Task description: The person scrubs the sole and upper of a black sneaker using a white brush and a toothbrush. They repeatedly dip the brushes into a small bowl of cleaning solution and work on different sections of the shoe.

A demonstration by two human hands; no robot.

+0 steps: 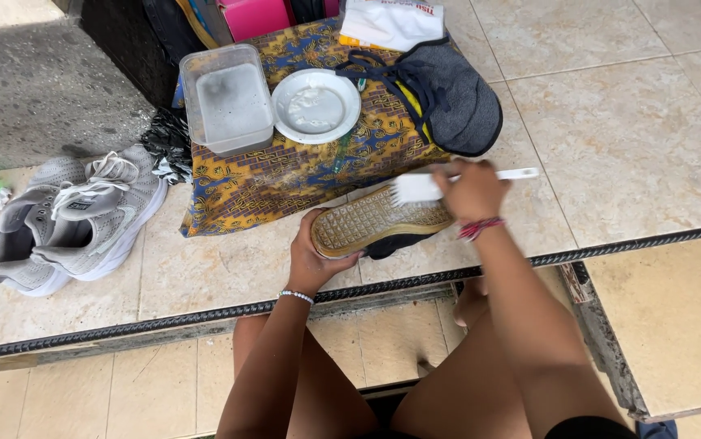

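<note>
We see from a single camera on the head, facing steeply down and forward over our knees, close to the tiled floor [635, 138] and patterned cloth [285, 175] ahead.

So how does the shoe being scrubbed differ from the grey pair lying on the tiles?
The held shoe is dark and turned sole up, gripped at one end by the left hand while the right hand holds a white brush on it. The grey sneakers are light, untouched, laces showing, lying beside the patterned cloth. Both are on the tiled floor level.
</note>
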